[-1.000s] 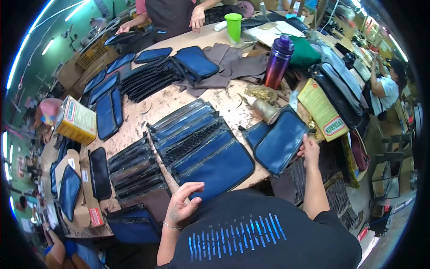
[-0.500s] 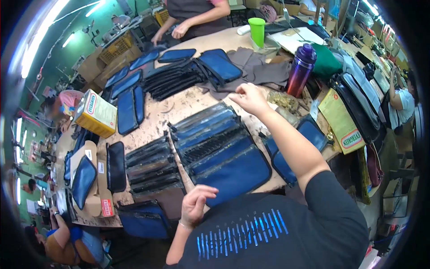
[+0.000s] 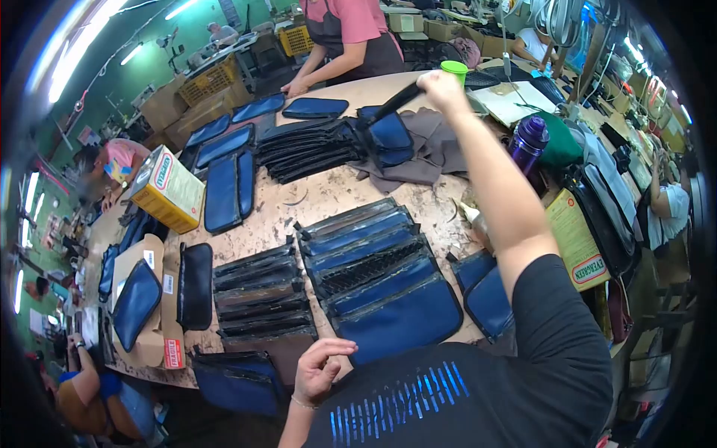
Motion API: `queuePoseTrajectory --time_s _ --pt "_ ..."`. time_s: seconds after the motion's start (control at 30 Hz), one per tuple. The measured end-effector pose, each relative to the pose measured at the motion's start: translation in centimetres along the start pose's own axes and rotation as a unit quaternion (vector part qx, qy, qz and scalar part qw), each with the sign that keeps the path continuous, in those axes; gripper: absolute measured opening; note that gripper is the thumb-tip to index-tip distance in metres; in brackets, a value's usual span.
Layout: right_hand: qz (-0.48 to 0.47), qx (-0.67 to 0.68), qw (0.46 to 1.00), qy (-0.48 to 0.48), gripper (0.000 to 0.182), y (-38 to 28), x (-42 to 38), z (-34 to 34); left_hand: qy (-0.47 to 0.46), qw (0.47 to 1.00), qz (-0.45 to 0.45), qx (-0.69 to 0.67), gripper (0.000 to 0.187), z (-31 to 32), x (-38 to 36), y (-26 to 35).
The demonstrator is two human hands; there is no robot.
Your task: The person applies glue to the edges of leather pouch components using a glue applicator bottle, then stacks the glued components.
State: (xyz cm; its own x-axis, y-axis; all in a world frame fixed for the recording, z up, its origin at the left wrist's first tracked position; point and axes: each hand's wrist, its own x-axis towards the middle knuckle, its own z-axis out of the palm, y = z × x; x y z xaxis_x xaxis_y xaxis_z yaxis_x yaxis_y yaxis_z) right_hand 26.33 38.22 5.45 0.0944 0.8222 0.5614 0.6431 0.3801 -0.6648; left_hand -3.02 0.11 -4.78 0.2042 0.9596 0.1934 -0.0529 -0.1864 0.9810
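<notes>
My right hand (image 3: 442,91) is stretched out over the far part of the table, its fingers closed on one end of a long black strip (image 3: 397,103). The strip slants down to a stack of black-edged pieces (image 3: 306,149) beside a blue panel (image 3: 390,138). My left hand (image 3: 320,369) hovers near the front edge with fingers loosely extended and thumb apart, nothing visible in it. Close to it lie overlapping blue panels with black edging (image 3: 396,313) and a row of dark strip-like pieces (image 3: 261,295). A blue pouch-like piece (image 3: 235,381) rests at the table edge.
A yellow and white can (image 3: 168,190) stands at left, near an opened carton (image 3: 170,313). Grey-brown cloth (image 3: 422,153), a purple bottle (image 3: 529,142) and a green cup (image 3: 454,71) are at the far right. A co-worker (image 3: 347,41) stands across the table.
My right hand has moved farther out and now grips the black strip, lifting one end from the stack. My left hand has stayed near the front edge. The view has shifted slightly.
</notes>
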Motion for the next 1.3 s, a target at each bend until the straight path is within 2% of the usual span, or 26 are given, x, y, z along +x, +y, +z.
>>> queuePoseTrajectory --time_s 0.03,0.1,0.13,0.17,0.2,0.23,0.27,0.3,0.33,0.43,0.47,0.5,0.57,0.6,0.63,0.7,0.73,0.77,0.83,0.93,1.03,1.1,1.17,1.23,1.3 --pt "-0.068 0.041 0.997 0.002 0.026 -2.5 -0.4 -3.1 -0.017 1.000 -0.004 -0.006 0.033 0.2 0.5 0.1" --pt "0.027 0.166 0.984 -0.057 0.015 -7.0 -2.2 -8.2 -0.034 0.999 0.011 0.000 0.025 0.5 2.0 0.1" --pt "0.037 0.216 0.974 -0.059 0.014 -9.1 -3.6 -10.4 -0.036 0.999 0.014 0.014 0.023 0.5 2.7 -0.2" --pt "0.048 0.267 0.961 -0.062 0.014 -10.8 -5.2 -12.1 -0.039 0.999 0.022 0.023 0.033 0.8 3.8 -0.4" --pt "0.044 0.282 0.957 -0.062 0.013 -11.8 -6.6 -13.6 -0.035 0.998 0.002 0.050 0.053 1.6 4.9 0.1" --pt "0.039 0.296 0.952 -0.061 0.013 -12.5 -8.1 -14.8 -0.070 0.991 -0.031 0.105 0.080 2.5 5.8 0.9" --pt "0.032 0.314 0.946 -0.074 0.012 -13.3 -9.7 -15.4 -0.089 0.986 0.025 0.138 0.099 3.8 6.8 0.2" --pt "0.026 0.332 0.939 -0.087 0.012 -14.0 -11.5 -15.7 -0.116 0.967 0.060 0.217 0.107 5.2 7.2 0.6" --pt "0.045 0.348 0.933 -0.082 0.014 -14.3 -13.2 -15.6 -0.129 0.953 0.158 0.223 0.113 6.9 7.7 -0.1" --pt "0.097 0.439 0.890 -0.075 0.014 -13.8 -16.9 -16.2 -0.127 0.939 0.248 0.201 0.117 10.8 7.1 -0.9" --pt "0.093 0.443 0.890 -0.054 0.013 -13.6 -18.0 -16.3 -0.097 0.948 0.267 0.143 0.098 11.5 6.9 -0.3" --pt "0.105 0.450 0.887 -0.011 0.012 -13.9 -18.9 -16.1 -0.098 0.948 0.267 0.144 0.098 11.2 6.9 -0.4" --pt "0.072 0.341 0.937 0.000 0.013 -12.3 -19.3 -15.9 -0.216 0.960 0.157 0.080 0.074 9.4 6.8 0.0" --pt "0.096 0.303 0.948 -0.009 0.013 -12.2 -19.5 -15.8 -0.153 0.957 0.189 0.157 0.047 8.9 6.2 1.3" --pt "0.077 0.264 0.961 -0.033 0.012 -11.1 -19.2 -15.9 -0.139 0.960 0.199 0.141 0.045 7.9 5.9 0.9" --pt "0.143 0.230 0.958 -0.089 0.011 -11.7 -19.1 -16.0 -0.076 0.986 0.137 0.065 0.043 6.4 5.0 0.5" --pt "0.159 0.217 0.957 -0.112 0.011 -11.0 -18.9 -15.7 -0.014 0.998 0.035 -0.051 0.036 6.2 4.3 1.5" --pt "0.175 0.204 0.953 -0.139 0.012 -9.9 -18.7 -15.0 0.014 0.969 -0.034 -0.245 0.030 5.1 3.9 0.0" --pt "0.228 0.247 0.929 -0.154 0.014 -8.2 -19.1 -13.2 0.017 0.970 -0.070 -0.232 0.029 3.4 3.7 -1.9" --pt "0.244 0.233 0.920 -0.201 0.013 -6.3 -19.3 -12.0 0.050 0.972 -0.048 -0.224 0.027 3.8 3.6 -1.3" --pt "0.265 0.241 0.910 -0.208 0.013 -5.9 -19.3 -11.7 0.001 0.970 -0.068 -0.232 0.024 3.5 3.8 -0.8" --pt "0.278 0.243 0.903 -0.218 0.013 -5.7 -19.5 -11.3 -0.023 0.986 -0.098 -0.134 0.024 3.1 4.0 -1.8" --pt "0.276 0.229 0.908 -0.216 0.014 -5.3 -19.4 -10.8 -0.006 0.984 -0.124 -0.127 0.025 3.1 4.1 -2.6" --pt "0.284 0.247 0.898 -0.228 0.015 -4.7 -19.5 -10.6 0.050 0.979 -0.087 -0.179 0.025 3.6 4.3 -2.8" --pt "0.296 0.262 0.887 -0.239 0.016 -4.3 -19.8 -10.5 0.053 0.976 -0.086 -0.195 0.025 3.5 4.3 -3.0"
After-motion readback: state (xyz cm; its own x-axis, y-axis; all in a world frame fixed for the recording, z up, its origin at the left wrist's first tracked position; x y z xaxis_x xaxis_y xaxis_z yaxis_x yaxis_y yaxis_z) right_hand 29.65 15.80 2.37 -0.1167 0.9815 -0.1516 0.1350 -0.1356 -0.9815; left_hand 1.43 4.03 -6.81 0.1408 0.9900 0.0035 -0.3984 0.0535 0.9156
